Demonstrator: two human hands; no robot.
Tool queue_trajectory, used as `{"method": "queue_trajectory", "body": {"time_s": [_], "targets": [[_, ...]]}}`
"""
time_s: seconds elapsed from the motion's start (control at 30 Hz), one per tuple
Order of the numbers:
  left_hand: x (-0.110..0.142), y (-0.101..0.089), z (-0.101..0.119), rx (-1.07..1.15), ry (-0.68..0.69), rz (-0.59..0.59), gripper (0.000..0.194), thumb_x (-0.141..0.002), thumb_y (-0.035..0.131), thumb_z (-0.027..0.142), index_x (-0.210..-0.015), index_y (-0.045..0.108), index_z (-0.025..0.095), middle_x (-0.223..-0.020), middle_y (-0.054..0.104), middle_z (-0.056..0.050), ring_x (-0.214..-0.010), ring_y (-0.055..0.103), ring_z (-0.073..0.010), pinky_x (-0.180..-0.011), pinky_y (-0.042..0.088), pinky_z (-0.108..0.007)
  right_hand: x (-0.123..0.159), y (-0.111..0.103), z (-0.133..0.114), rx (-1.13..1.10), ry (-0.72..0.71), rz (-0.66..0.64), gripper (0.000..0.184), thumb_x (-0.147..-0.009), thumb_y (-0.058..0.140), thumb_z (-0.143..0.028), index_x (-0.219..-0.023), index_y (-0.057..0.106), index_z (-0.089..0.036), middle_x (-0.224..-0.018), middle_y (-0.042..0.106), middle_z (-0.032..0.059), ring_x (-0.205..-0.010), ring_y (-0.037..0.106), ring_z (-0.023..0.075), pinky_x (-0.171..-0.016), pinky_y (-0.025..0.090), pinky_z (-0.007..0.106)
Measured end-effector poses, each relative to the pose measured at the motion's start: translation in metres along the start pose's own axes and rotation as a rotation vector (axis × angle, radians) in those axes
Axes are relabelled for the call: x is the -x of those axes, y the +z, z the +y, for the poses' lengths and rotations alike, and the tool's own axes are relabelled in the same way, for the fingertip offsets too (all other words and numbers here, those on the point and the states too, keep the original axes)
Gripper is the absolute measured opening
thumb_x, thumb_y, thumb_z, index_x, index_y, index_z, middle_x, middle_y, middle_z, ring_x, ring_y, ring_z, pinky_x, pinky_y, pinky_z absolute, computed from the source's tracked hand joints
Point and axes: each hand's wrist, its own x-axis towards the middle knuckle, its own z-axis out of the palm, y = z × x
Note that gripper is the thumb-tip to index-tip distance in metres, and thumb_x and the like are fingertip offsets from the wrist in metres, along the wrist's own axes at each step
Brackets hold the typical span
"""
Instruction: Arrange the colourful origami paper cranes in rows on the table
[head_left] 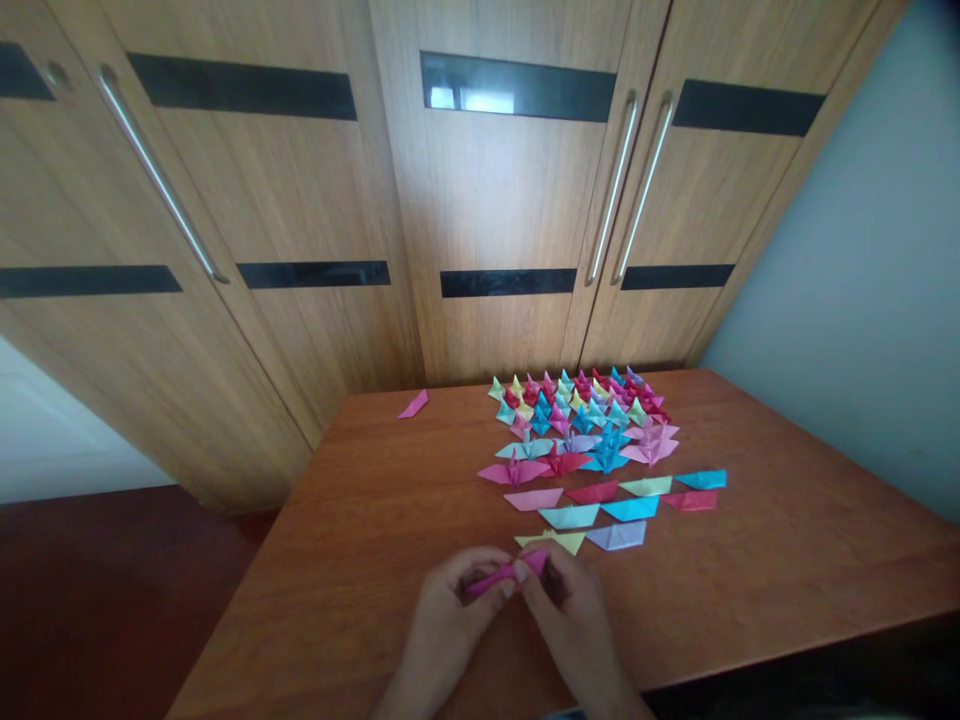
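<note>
Between my two hands is a folded piece of magenta origami paper (495,578), held just above the near part of the table. My left hand (459,605) pinches its left end between thumb and fingers. The thumb and fingers of my right hand (564,595) are closed on its right end. Part of the paper is hidden by my fingers. Right beyond my hands lie a yellow folded paper (570,541) and a lavender one (616,536). More flat folded papers lie in rows behind these, among them a mint one (570,516) and a blue one (631,508).
Farther back on the brown table (360,540) stand many coloured paper cranes (570,405) in close rows, some with spread wings, like a magenta crane (514,470). One pink folded paper (414,404) lies apart at the back left. A wooden wardrobe (510,190) rises behind the table.
</note>
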Motion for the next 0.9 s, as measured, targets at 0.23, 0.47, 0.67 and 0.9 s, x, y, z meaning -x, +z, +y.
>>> {"method": "queue_trajectory", "body": {"time_s": [0.23,0.47,0.67,0.9], "targets": [[0.003,0.009,-0.004,-0.039,-0.003,-0.038,0.023,-0.072,0.067,0.032,-0.091,0.067,0.018,-0.089,0.071,-0.006,-0.084,0.064,-0.02,-0.078,0.049,-0.028,0.01,-0.008,0.011,0.062,0.035,0.057,0.03,-0.083,0.052,-0.044,-0.071,0.063,-0.019,-0.067,0.065,0.0025,-0.063,0.059,0.0159,-0.06,0.048,0.023],[0.005,0.014,-0.005,-0.111,-0.027,-0.018,0.018,-0.075,0.063,0.034,-0.084,0.067,0.019,-0.073,0.067,-0.003,-0.067,0.06,-0.016,-0.063,0.047,-0.023,0.011,-0.035,0.019,0.042,0.108,0.174,0.033,-0.079,0.057,-0.05,-0.073,0.065,-0.019,-0.067,0.066,0.0031,-0.064,0.061,0.0175,-0.058,0.049,0.023],[0.005,0.012,-0.014,-0.175,-0.025,0.018,0.02,-0.077,0.061,0.037,-0.086,0.067,0.02,-0.077,0.067,-0.003,-0.073,0.061,-0.0173,-0.067,0.047,-0.024,0.0,-0.117,0.046,0.12,0.223,0.395,0.039,-0.076,0.057,-0.055,-0.074,0.063,-0.016,-0.068,0.064,0.0035,-0.062,0.057,0.0164,-0.054,0.044,0.022],[0.005,0.014,-0.015,-0.162,-0.022,-0.037,0.018,-0.076,0.059,0.033,-0.086,0.067,0.02,-0.078,0.068,-0.004,-0.076,0.063,-0.0184,-0.07,0.048,-0.026,-0.016,-0.2,0.077,0.654,0.436,0.412,0.046,-0.071,0.053,-0.062,-0.087,0.064,-0.021,-0.073,0.067,0.007,-0.069,0.063,0.0253,-0.056,0.042,0.029]]}}
